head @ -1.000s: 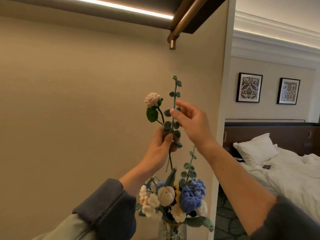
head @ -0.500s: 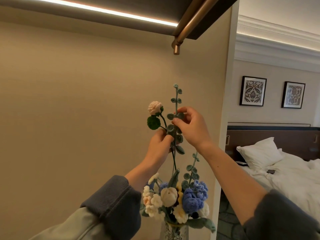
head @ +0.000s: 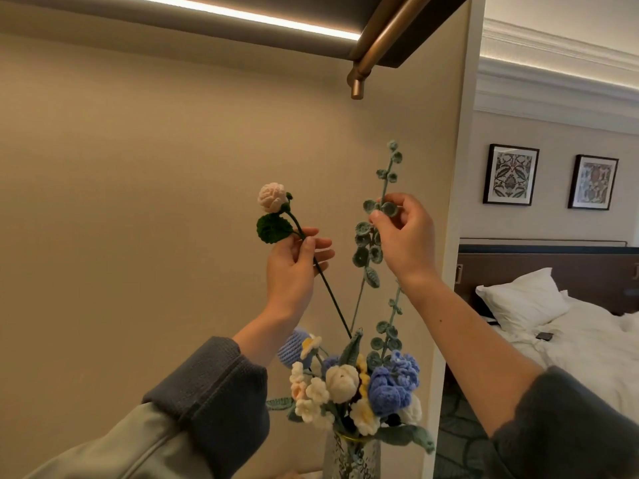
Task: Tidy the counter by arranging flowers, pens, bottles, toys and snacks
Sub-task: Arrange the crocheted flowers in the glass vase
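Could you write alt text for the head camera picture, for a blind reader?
A person's left hand holds a pink crochet rose by its stem while the right hand pinches a leafy sprig, both raised above a bouquet in a glass vase. A bed lies beyond, at right.

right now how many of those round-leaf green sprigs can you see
2. One taller sprig, pinched by the right hand; one shorter sprig standing in the bouquet, below that wrist. Others may hide among the blooms.
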A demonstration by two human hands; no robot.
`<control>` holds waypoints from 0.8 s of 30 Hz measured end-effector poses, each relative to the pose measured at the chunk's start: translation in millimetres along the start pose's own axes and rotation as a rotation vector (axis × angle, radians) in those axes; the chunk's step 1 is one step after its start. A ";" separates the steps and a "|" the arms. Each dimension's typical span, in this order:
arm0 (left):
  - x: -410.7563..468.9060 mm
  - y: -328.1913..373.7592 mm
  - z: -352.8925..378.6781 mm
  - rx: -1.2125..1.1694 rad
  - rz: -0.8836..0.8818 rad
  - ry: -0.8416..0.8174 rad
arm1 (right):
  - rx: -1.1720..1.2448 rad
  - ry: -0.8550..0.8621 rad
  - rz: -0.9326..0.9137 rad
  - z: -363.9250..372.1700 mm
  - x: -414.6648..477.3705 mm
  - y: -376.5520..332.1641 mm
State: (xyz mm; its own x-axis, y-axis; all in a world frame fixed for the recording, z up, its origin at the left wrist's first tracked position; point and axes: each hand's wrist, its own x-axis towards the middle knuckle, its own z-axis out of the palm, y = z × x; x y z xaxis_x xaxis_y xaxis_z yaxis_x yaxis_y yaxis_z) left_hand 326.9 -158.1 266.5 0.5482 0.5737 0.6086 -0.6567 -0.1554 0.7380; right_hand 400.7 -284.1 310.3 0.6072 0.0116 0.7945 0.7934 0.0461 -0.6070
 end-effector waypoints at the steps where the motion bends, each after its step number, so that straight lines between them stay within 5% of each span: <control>1: 0.1 0.5 -0.8 0.002 0.018 0.014 | -0.001 -0.015 0.017 1.9 -2.1 4.5; 13: 2.2 4.8 -13.5 0.026 0.091 0.012 | -0.114 -0.207 0.328 12.7 -14.8 59.9; 19: -1.1 4.8 -12.5 -0.032 0.060 -0.038 | -0.227 -0.491 0.585 21.0 -28.4 74.9; 24: 1.6 6.4 -15.1 -0.021 0.055 -0.085 | -0.240 -0.500 0.625 23.9 -25.4 91.2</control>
State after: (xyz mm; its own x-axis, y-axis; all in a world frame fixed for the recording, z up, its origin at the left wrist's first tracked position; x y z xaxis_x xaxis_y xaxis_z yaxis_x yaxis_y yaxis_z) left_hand 315.8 -146.0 267.8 0.5528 0.4941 0.6711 -0.6971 -0.1671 0.6972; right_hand 456.5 -256.3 235.2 0.8923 0.4094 0.1904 0.3390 -0.3291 -0.8813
